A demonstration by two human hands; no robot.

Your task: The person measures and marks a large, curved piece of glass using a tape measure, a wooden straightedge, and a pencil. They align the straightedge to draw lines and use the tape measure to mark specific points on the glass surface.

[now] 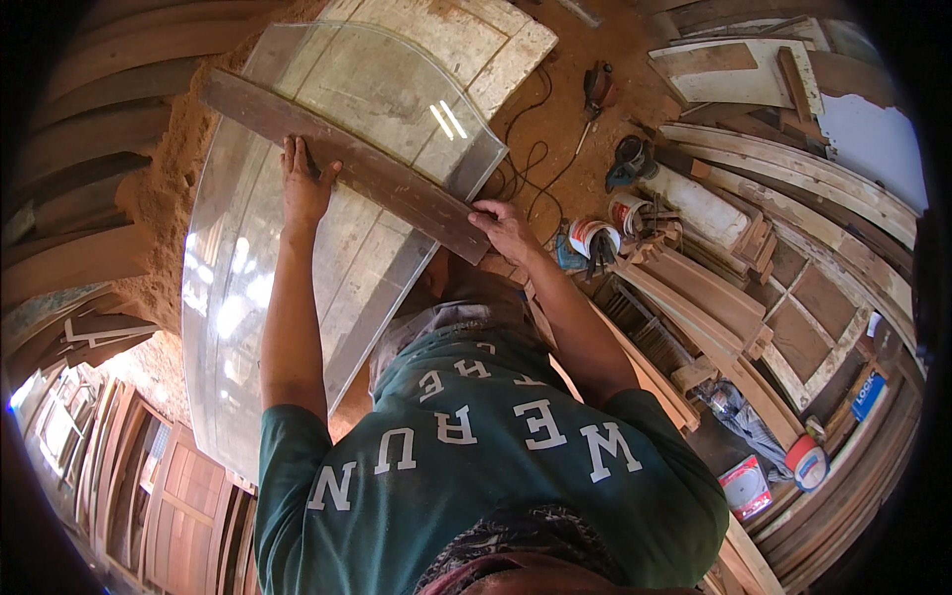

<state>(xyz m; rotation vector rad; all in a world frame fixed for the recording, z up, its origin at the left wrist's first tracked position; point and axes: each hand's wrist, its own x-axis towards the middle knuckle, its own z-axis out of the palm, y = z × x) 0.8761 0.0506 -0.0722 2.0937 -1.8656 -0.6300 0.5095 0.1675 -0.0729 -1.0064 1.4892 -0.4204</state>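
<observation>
A long brown wooden board (397,188) lies slantwise across a large clear glass sheet (223,288) with a curved edge. The glass rests on a worn, pale panelled surface (486,45). My left hand (307,183) presses on the board's near edge, its fingers stretched and thumb spread. At the board's right end, my right hand (508,233) grips the edge, thumb on top; its other fingers are partly hidden. Both forearms reach forward over the glass from my body.
Sawdust covers the floor, where a power tool (599,91) lies with a black cord (535,159). Right of me stand a white bucket (595,238) of tools and a stack of timber (694,293). Planks (89,129) line the left; wooden doors (188,486) lean at lower left.
</observation>
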